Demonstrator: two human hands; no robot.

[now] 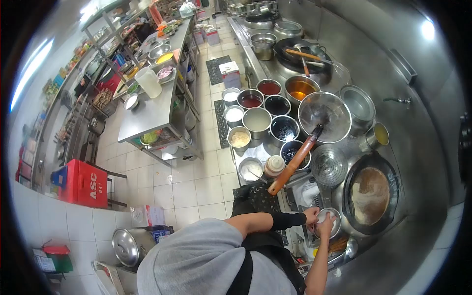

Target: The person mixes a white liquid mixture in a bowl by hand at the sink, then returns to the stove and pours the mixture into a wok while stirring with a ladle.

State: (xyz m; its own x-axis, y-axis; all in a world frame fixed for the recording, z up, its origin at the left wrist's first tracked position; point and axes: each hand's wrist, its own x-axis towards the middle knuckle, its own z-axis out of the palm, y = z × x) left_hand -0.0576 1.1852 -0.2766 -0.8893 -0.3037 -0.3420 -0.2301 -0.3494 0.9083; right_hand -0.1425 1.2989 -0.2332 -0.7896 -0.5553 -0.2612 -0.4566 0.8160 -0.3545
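At left, a red plastic box (86,184) stands near a steel worktable (143,117). Rightward, a wooden-handled mesh strainer (337,110) overhangs round sauce pots (256,121). Nearer, the left hand (311,215) meets a small round bowl (336,221), its grip unclear; the right hand (324,226) grasps the bowl beside a black wok (349,196).

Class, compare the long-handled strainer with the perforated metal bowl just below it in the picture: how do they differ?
The strainer has a long brown handle; the perforated bowl shows none.
The strainer's head looks wider than the perforated bowl.
The strainer has a fine, see-through mesh, while the perforated bowl has a pattern of separate holes.
Both are round and silvery.
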